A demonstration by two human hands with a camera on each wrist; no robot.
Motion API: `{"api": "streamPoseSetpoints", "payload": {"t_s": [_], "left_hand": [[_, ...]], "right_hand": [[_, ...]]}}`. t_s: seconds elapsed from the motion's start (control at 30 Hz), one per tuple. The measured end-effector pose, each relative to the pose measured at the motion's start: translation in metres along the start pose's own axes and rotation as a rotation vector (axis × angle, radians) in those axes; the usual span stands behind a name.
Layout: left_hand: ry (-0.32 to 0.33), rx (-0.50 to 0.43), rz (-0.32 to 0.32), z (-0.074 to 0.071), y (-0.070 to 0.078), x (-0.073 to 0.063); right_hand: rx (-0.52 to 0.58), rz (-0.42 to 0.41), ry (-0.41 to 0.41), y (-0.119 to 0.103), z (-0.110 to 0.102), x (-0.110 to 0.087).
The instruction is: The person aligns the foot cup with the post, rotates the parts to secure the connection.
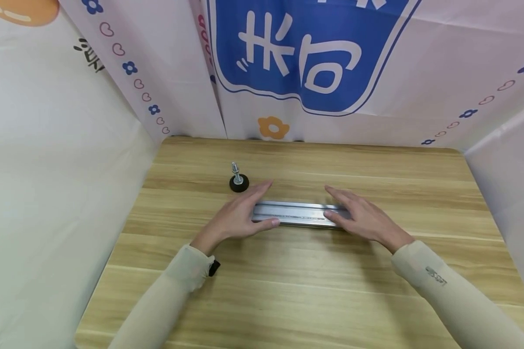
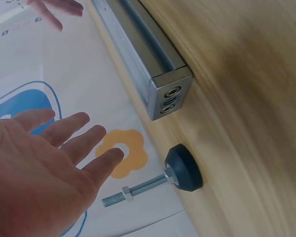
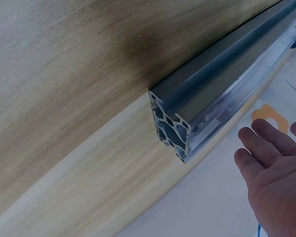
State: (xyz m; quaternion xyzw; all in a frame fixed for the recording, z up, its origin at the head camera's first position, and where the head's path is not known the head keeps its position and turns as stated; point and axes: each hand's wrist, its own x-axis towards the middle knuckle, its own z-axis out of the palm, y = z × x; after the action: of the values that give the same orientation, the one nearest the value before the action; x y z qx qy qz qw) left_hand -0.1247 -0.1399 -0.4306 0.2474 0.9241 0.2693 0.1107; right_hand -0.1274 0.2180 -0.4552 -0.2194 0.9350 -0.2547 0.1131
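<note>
A silver aluminium extrusion [image 1: 292, 214] with slots along its length lies crosswise on the table. Over its left end is my left hand [image 1: 233, 217], fingers extended and thumb apart. My right hand [image 1: 363, 218] is at the other end in much the same pose. Both wrist views show a gap between the hands and the bar. An end plate [image 2: 173, 91] with round holes closes the bar's left end, while the right end shows a bare hollow section [image 3: 171, 127]. Beyond my left hand stands a levelling foot [image 1: 238, 182], with a black base and an upright threaded stud carrying a nut.
The wood-grain table [image 1: 288, 286] reaches back to a printed cloth [image 1: 192, 97] with a blue sign and an orange flower. White cloth [image 1: 57, 194] hangs along the left side, and more hangs on the right.
</note>
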Motion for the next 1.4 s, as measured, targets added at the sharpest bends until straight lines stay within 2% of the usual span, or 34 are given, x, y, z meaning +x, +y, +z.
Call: {"api": "streamPoseSetpoints", "payload": {"t_s": [0.27,0.67,0.97,1.2,1.4], "left_hand": [[-0.007,-0.156,-0.01,0.003,-0.009,-0.002],[-0.021,-0.321,-0.03,0.007,-0.021,-0.005],[-0.009,-0.355,-0.056,0.013,-0.028,-0.008],[-0.018,-0.356,-0.102,0.018,-0.032,-0.012],[-0.005,-0.374,-0.115,0.023,-0.033,-0.012]], "right_hand": [[0.043,-0.001,-0.018,0.002,0.003,0.004],[0.086,0.028,-0.019,0.007,0.011,0.011],[0.076,0.074,-0.009,0.005,0.016,0.017],[0.036,0.132,-0.018,0.003,0.018,0.019],[0.007,0.154,-0.006,0.002,0.021,0.021]]}}
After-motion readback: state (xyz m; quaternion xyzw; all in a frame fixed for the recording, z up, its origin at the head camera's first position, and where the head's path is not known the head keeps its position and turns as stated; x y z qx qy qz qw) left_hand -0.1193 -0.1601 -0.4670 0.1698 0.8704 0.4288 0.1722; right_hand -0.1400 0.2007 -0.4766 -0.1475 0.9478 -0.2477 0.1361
